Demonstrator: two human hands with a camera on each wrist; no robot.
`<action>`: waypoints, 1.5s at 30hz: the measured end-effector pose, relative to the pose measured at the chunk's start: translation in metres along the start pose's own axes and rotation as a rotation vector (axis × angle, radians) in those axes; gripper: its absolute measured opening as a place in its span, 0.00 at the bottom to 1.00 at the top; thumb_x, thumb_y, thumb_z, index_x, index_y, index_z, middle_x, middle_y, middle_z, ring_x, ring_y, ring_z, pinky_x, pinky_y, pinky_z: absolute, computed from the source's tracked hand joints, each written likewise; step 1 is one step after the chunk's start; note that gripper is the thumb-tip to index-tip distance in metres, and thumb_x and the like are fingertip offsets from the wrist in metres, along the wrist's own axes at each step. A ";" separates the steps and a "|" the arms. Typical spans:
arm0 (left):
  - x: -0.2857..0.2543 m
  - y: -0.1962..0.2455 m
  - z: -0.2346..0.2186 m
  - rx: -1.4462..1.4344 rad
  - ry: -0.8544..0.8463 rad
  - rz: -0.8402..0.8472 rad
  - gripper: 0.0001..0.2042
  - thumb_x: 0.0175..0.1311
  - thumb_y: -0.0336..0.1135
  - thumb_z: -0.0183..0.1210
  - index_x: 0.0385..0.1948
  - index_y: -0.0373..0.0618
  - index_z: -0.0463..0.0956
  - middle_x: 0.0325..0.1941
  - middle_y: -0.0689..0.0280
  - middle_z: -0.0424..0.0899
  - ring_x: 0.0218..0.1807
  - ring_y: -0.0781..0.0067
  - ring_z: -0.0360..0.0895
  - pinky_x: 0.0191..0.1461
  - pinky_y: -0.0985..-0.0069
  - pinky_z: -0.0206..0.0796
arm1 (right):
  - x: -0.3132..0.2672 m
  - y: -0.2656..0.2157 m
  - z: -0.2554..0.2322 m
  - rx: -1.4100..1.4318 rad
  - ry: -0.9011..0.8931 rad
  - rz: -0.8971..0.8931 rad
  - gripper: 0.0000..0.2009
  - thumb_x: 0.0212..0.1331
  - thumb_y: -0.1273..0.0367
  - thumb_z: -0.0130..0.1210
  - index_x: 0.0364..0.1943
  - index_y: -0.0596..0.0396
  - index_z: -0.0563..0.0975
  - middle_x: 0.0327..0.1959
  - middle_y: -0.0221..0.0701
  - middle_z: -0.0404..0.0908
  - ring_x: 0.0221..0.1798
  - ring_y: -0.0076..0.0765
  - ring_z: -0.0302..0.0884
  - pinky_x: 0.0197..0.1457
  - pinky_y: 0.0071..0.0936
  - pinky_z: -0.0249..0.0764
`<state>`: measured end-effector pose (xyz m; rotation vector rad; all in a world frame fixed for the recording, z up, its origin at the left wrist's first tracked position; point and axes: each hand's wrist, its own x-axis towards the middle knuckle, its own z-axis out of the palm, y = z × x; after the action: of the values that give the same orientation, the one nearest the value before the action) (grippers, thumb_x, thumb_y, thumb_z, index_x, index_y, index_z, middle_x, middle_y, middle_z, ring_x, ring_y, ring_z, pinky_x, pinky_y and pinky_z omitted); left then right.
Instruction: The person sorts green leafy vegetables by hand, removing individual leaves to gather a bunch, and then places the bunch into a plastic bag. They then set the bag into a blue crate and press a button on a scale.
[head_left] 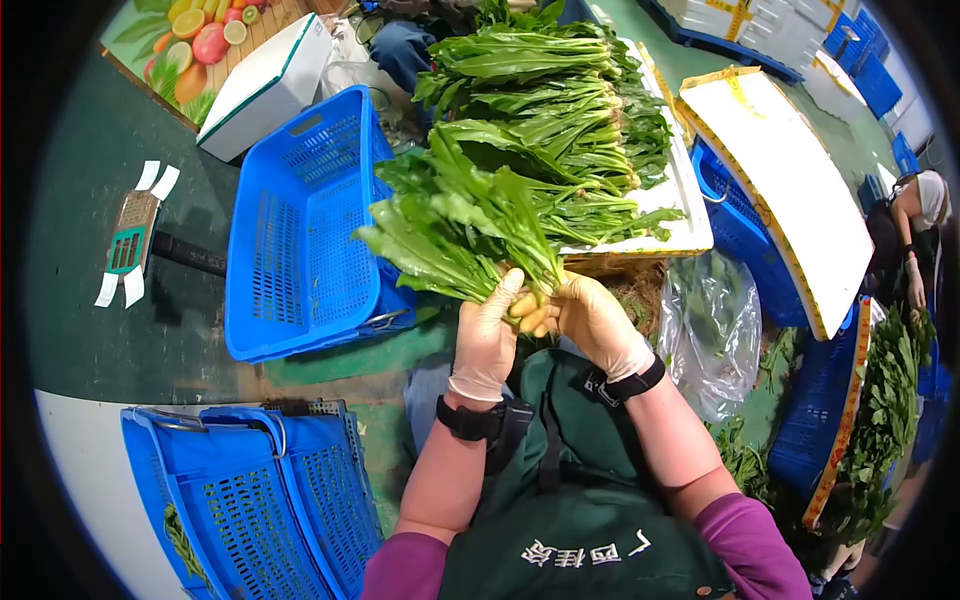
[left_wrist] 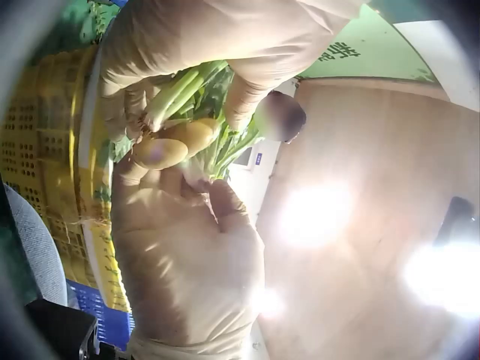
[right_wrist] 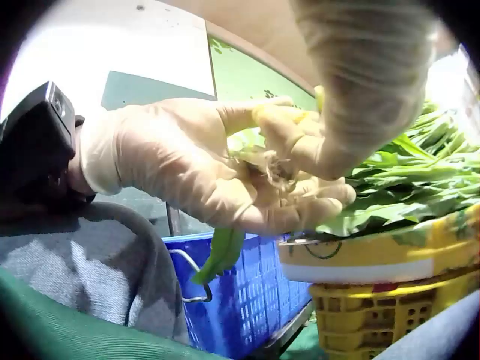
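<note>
Both hands wear thin pale gloves and meet at the stem end of a bunch of long-leaved greens (head_left: 455, 225). My left hand (head_left: 485, 345) holds the stems from the left, its thumb along them. My right hand (head_left: 602, 322) grips the same stem end from the right. The leaves fan out up and to the left, away from my body. In the right wrist view, pale root ends (right_wrist: 271, 166) show between the fingers. Just beyond the hands, piled greens (head_left: 560, 110) lie in rows on a white foam box (head_left: 695, 225).
A blue basket (head_left: 300, 210) stands at the left, with more blue crates (head_left: 260, 500) below it. A scale (head_left: 130, 235) is farther left. On the right are a clear plastic bag (head_left: 710, 340), a white foam lid (head_left: 790, 190) and another person (head_left: 915, 220).
</note>
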<state>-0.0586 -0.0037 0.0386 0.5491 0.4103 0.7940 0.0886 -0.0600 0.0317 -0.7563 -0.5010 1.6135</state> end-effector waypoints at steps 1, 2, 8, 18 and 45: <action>-0.001 0.003 -0.003 0.013 -0.013 -0.070 0.08 0.73 0.32 0.52 0.47 0.40 0.73 0.36 0.64 0.75 0.33 0.72 0.70 0.33 0.74 0.64 | -0.001 0.000 0.000 -0.023 -0.066 0.018 0.15 0.68 0.64 0.43 0.50 0.60 0.74 0.40 0.38 0.85 0.36 0.30 0.82 0.42 0.26 0.76; -0.002 0.007 -0.005 0.051 -0.022 -0.123 0.11 0.72 0.31 0.54 0.51 0.38 0.74 0.39 0.62 0.80 0.36 0.71 0.76 0.35 0.72 0.70 | -0.005 -0.003 0.002 -0.026 -0.063 0.023 0.15 0.69 0.63 0.43 0.49 0.59 0.74 0.40 0.40 0.85 0.35 0.32 0.83 0.41 0.27 0.77; -0.002 -0.001 0.001 0.137 0.121 0.024 0.11 0.71 0.29 0.55 0.50 0.35 0.76 0.46 0.62 0.83 0.45 0.69 0.81 0.51 0.72 0.75 | -0.010 -0.006 0.000 -0.201 -0.035 0.158 0.21 0.72 0.52 0.45 0.47 0.58 0.76 0.36 0.37 0.86 0.33 0.28 0.83 0.37 0.22 0.76; 0.005 -0.019 0.004 0.407 0.136 0.313 0.10 0.72 0.29 0.54 0.50 0.35 0.76 0.42 0.66 0.83 0.37 0.77 0.81 0.40 0.78 0.74 | -0.005 0.014 0.002 -0.536 0.254 -0.080 0.23 0.74 0.55 0.46 0.29 0.60 0.79 0.19 0.23 0.74 0.22 0.18 0.65 0.27 0.21 0.63; -0.001 -0.012 -0.004 0.020 0.070 0.070 0.12 0.71 0.26 0.52 0.54 0.34 0.73 0.51 0.58 0.82 0.50 0.65 0.81 0.51 0.70 0.75 | -0.016 -0.014 0.026 -1.402 0.277 -0.402 0.09 0.53 0.70 0.64 0.35 0.55 0.77 0.34 0.40 0.78 0.40 0.52 0.78 0.44 0.41 0.74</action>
<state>-0.0546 -0.0100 0.0280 0.5577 0.4661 0.8788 0.0813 -0.0705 0.0627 -1.7105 -1.4942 0.5691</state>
